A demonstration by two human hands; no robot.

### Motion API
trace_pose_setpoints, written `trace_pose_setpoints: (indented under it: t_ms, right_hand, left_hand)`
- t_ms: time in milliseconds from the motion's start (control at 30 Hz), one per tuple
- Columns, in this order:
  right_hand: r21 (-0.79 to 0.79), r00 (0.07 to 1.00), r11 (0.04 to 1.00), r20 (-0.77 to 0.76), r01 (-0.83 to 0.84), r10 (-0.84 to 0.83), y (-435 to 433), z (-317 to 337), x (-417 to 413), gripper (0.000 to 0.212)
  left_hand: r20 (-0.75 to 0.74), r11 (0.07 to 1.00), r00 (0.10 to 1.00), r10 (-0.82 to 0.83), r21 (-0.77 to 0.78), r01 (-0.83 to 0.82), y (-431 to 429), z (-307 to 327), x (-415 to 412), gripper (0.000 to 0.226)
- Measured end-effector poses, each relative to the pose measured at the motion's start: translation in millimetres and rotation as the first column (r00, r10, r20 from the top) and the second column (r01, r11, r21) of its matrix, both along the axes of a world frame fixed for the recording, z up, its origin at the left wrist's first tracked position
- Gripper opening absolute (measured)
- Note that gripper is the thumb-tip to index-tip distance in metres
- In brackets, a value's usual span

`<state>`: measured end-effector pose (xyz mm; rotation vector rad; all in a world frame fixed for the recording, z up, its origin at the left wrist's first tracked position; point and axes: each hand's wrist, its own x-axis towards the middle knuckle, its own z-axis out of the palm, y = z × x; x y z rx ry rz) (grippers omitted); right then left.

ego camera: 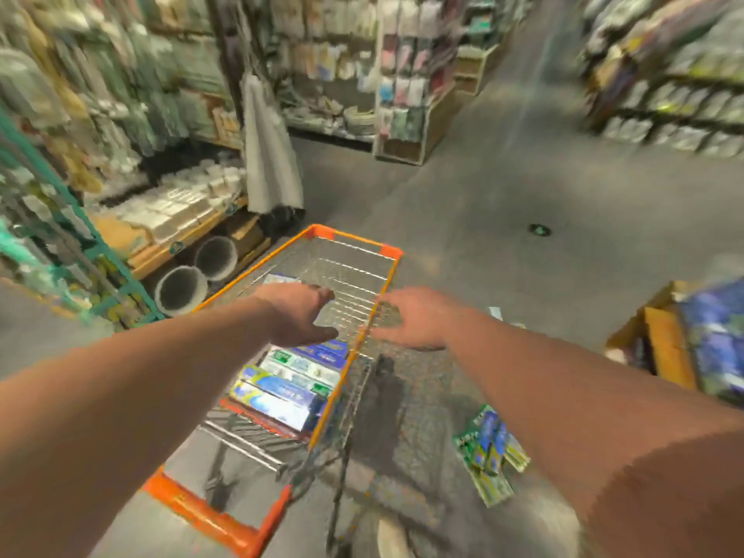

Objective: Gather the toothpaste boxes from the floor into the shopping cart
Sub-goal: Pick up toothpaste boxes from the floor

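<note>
- Toothpaste boxes lie side by side in the near part of the shopping cart, in the lower centre of the frame.
- More boxes, green and blue, lie in a small heap on the floor at the lower right, apart from the cart.
- Left hand hovers over the cart basket, above the boxes inside it. Its fingers are relaxed and wide, and it holds nothing.
- Right hand is at the right rim of the cart, fingers spread and holding nothing. The blur hides whether it touches the rim.
- Orange handle of the cart is at the bottom of the frame, nearest the person.
- Shelves with goods fill the upper left, and two round tubs stand under them just beside the cart.
</note>
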<state>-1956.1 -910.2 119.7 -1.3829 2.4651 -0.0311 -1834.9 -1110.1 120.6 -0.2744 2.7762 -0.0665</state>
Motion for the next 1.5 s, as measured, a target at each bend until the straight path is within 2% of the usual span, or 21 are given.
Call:
trace_pose_setpoints:
  t_ms: [167,267,367,600,867,1033,1233,1367,1500]
  right_hand:
    - [-0.006,0.983,0.984,-0.047,0.178,-0.178,107.7,29.5,-9.0,0.078]
    - [-0.006,0.961,0.963,-0.055,0.27,-0.269,164.0,32.9,-22.9,0.095]
    - [0.003,0.947,0.947,-0.025,0.322,-0.321,213.6,28.2,-45.4,0.085]
    - [0.05,0.947,0.946,0.017,0.32,-0.321,294.5,-7.1,-118.0,0.08]
    - [0.12,0.951,0.949,0.07,0.293,-0.303,323.6,-80.8,-190.8,0.082]
    - [0.156,0.934,0.933,0.101,0.325,-0.343,322.3,-155.5,-232.9,0.078]
    - [0.261,0.915,0.903,0.124,0.342,-0.383,335.7,-284.7,-280.9,0.082]
    - [0.308,0.901,0.894,0.183,0.326,-0.392,347.1,-389.8,-302.2,0.086]
    - [0.321,0.932,0.92,0.205,0.225,-0.3,346.0,-502.2,-321.4,0.088]
  left_hand:
    - [-0.047,0.994,0.993,-0.108,0.021,0.109,94.5,17.2,-28.5,0.077]
    - [-0.052,0.982,0.982,-0.18,0.04,0.182,148.0,12.1,-52.3,0.075]
    - [-0.037,0.974,0.975,-0.217,0.059,0.219,196.7,7.7,-80.1,0.075]
    - [0.006,0.978,0.982,-0.186,0.092,0.185,277.2,-24.4,-159.0,0.077]
    - [0.052,0.98,0.987,-0.153,0.136,0.145,323.8,-100.0,-228.0,0.077]
    - [0.093,0.965,0.978,-0.187,0.202,0.165,335.2,-177.3,-283.6,0.071]
    - [0.135,0.939,0.957,-0.256,0.268,0.213,357.1,-306.3,-335.2,0.07]
    - [0.196,0.935,0.961,-0.193,0.333,0.12,367.9,-405.7,-351.1,0.066]
    - [0.26,0.947,0.963,-0.076,0.32,-0.011,371.9,-523.0,-362.9,0.065]
